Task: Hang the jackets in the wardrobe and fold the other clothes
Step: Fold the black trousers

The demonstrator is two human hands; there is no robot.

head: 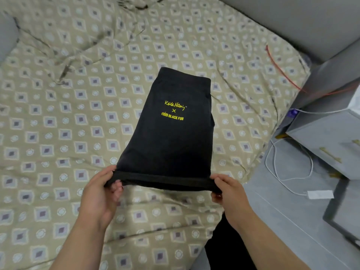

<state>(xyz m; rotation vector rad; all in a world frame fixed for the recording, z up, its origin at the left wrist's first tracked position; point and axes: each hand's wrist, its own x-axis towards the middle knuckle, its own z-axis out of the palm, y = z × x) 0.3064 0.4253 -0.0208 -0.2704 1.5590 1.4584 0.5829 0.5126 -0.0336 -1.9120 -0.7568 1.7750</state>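
Head view: the black fabric garment with yellow printed lettering [171,137] is lying on the bed's beige diamond-patterned sheet [58,123], folded into a narrow panel, with its near edge lifting off the sheet. The left grip [101,193] and right grip [229,191] are each pinching a near corner of it. Judged partway through this item: a closing fold is outstanding, and no jackets or wardrobe are showing. At right, a grey bedside cabinet [331,137] is standing beside the bed, with a white charging cable [288,178] trailing on the floor.
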